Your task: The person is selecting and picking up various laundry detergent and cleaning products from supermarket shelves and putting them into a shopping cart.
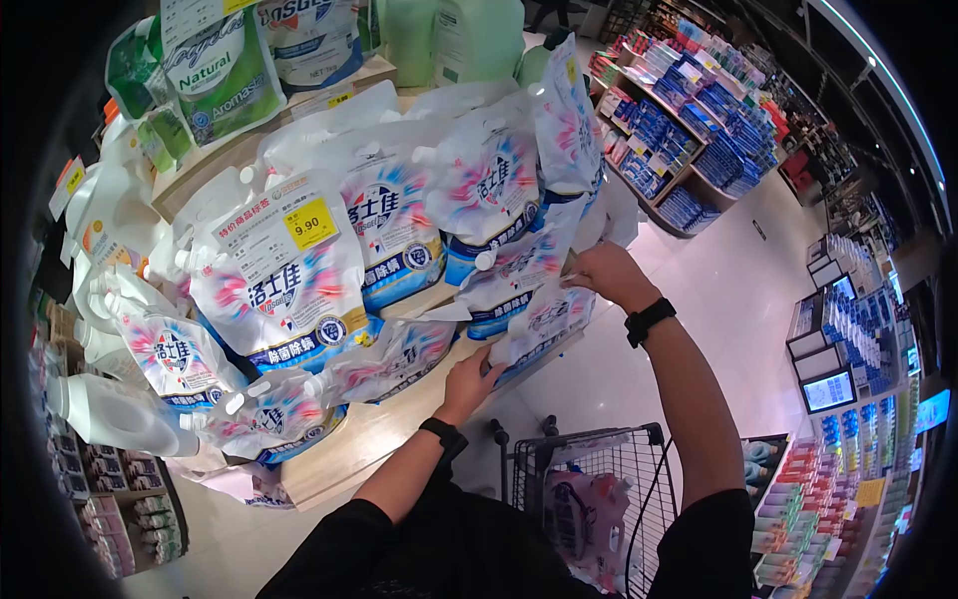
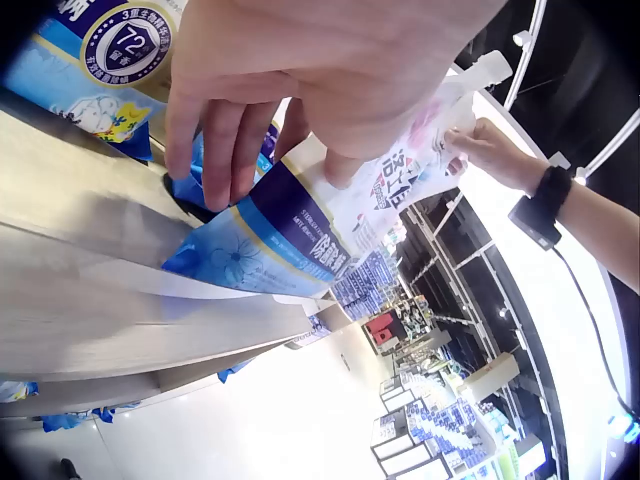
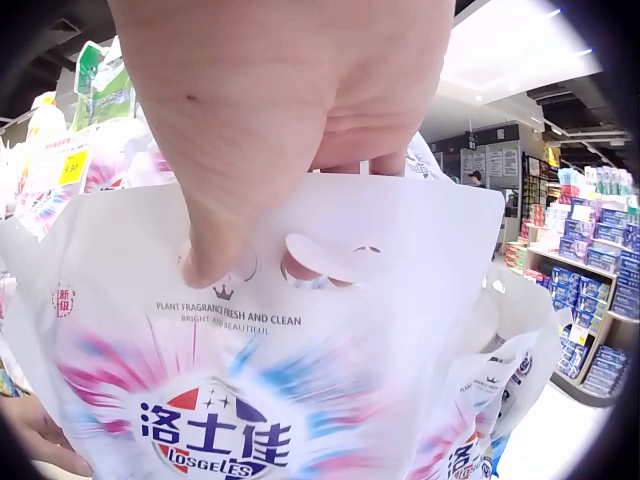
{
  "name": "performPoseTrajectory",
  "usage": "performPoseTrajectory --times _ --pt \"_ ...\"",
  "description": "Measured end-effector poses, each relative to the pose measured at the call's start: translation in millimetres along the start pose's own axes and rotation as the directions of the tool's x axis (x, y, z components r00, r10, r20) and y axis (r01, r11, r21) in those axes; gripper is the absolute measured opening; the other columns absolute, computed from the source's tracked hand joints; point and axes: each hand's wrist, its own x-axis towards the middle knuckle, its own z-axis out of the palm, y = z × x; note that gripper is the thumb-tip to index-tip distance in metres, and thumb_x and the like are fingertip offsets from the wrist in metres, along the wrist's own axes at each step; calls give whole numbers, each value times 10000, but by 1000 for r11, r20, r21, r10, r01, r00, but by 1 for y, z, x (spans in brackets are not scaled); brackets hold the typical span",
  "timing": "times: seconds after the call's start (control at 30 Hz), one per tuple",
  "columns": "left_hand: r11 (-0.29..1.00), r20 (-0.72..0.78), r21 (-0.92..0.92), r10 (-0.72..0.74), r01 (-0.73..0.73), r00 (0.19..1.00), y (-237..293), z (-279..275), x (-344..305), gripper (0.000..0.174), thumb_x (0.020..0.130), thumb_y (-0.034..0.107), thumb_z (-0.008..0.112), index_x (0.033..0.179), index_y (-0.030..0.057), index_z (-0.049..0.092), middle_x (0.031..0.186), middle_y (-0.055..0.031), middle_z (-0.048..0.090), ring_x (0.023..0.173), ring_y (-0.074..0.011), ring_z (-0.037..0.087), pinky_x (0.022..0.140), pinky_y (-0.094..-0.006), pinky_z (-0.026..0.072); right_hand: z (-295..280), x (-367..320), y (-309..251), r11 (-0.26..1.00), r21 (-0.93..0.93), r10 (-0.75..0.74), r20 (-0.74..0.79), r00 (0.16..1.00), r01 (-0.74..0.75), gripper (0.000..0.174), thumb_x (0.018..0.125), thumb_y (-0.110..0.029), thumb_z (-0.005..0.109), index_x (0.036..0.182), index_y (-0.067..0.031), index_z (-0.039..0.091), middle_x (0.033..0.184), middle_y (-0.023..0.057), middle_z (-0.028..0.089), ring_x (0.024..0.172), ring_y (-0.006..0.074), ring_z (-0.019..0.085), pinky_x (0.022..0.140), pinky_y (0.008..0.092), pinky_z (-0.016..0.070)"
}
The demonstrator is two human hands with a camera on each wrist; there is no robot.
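Observation:
My right hand [image 1: 607, 275] grips the top edge of a white Losgeles detergent pouch [image 3: 330, 400] with pink and blue splashes. In the right wrist view my thumb presses on its front by the handle holes and the other fingers pass behind. At the pouch's lower side, my left hand [image 1: 467, 387] has its thumb on the front. Its other fingers [image 2: 218, 165] reach down almost straight beside the pouch's edge, toward the neighbouring pouches. The held pouch stands slightly tilted at the outer end of the shelf, close in front of another pouch [image 1: 519, 265].
A curved wooden shelf [image 1: 349, 449] carries more Losgeles pouches [image 1: 279, 290], one behind a 9.90 price label. Green refill bags [image 1: 215, 80] stand above. Below my arms is a shopping cart [image 1: 639, 444] with a pink package inside. Stocked displays [image 1: 689, 110] stand across the aisle.

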Motion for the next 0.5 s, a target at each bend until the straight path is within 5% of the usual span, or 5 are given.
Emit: performPoseTrajectory --times 0.07,0.17,0.23,0.37,0.5 --pt "1000 5 -4 10 -10 1000 -11 4 6 390 845 321 697 1100 34 629 760 -136 659 697 -306 655 637 -380 499 -3 -6 -4 993 15 119 123 985 -121 180 794 -295 711 853 -124 710 808 63 666 837 273 634 792 402 463" --pt "1000 3 15 21 -22 1000 -11 4 7 359 850 345 688 995 23 625 749 -134 655 692 -324 652 608 -408 490 0 -23 -20 993 114 63 -304 951 -29 219 813 -252 710 961 -92 690 909 82 658 934 282 607 862 405 450" --pt "1000 -41 28 7 -6 999 -8 6 8 350 867 337 672 978 9 622 759 -152 660 727 -346 655 641 -419 491 -10 -48 -39 979 170 193 -589 784 -113 192 844 -174 685 1004 -67 676 995 105 657 1023 293 591 894 394 459" --pt "994 -18 -110 -27 25 999 -17 15 -3 425 889 280 649 1175 -13 537 912 -193 679 859 -353 665 790 -413 499 -21 -159 -73 880 408 452 -557 697 -244 186 841 -106 680 1016 -45 667 970 110 654 991 296 603 912 385 464" --pt "994 -79 -65 81 -86 994 -14 20 -41 621 851 148 679 1346 -33 350 1049 -152 518 991 -282 519 945 -377 398 11 -307 -111 488 725 831 -218 511 -486 159 847 -108 673 971 -8 664 874 132 657 830 295 647 748 358 503"
